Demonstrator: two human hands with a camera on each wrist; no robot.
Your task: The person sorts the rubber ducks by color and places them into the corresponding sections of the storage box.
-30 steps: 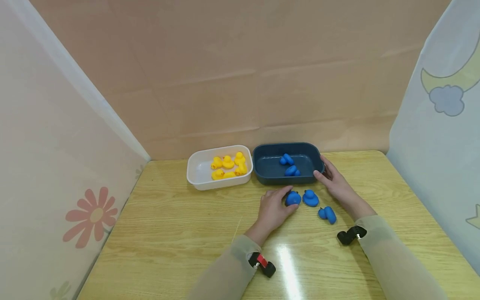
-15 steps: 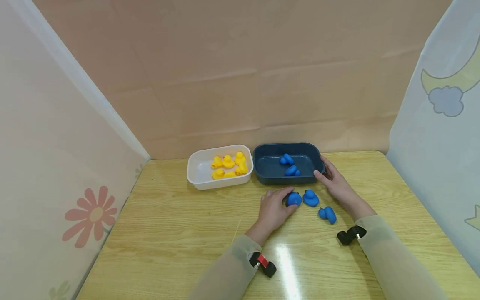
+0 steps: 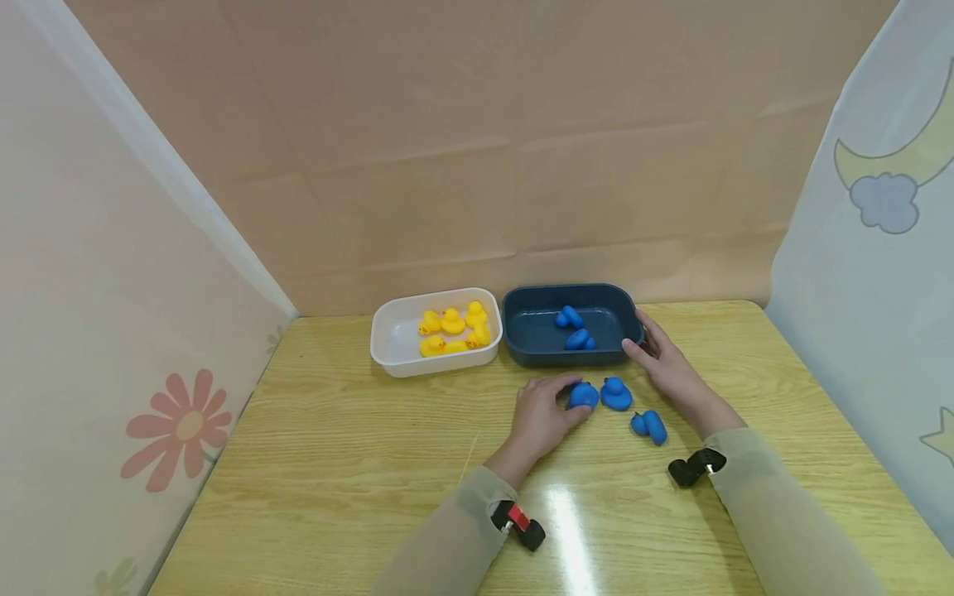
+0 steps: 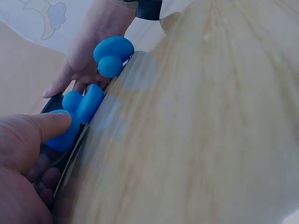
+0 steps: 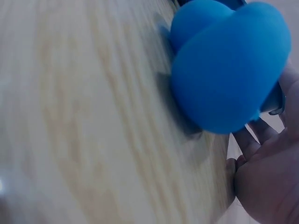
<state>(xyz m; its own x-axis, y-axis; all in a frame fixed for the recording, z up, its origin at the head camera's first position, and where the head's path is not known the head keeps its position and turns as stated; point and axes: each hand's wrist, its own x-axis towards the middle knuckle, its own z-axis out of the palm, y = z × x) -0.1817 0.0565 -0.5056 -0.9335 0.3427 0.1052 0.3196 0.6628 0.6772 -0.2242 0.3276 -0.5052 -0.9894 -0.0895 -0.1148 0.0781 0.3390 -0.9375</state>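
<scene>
With thumb and fingers, my left hand (image 3: 540,414) pinches a blue rubber duck (image 3: 584,396) at the table, its thumb across the duck in the left wrist view. Just right of it sits a second blue duck (image 3: 616,394), and a third blue duck (image 3: 650,426) lies tipped over nearer the front. My right hand (image 3: 674,377) grips the right end of a dark blue bin (image 3: 564,358), thumb on the near corner. Two blue ducks (image 3: 580,339) lie inside that bin. The right wrist view has one blue duck (image 5: 229,70) large in front of the right hand.
Left of the dark bin, almost touching it, stands a white bin (image 3: 387,339) holding several yellow ducks (image 3: 453,321). A brown paper wall (image 3: 514,165) rises behind the wooden table (image 3: 335,463). Printed cloths hang on both sides.
</scene>
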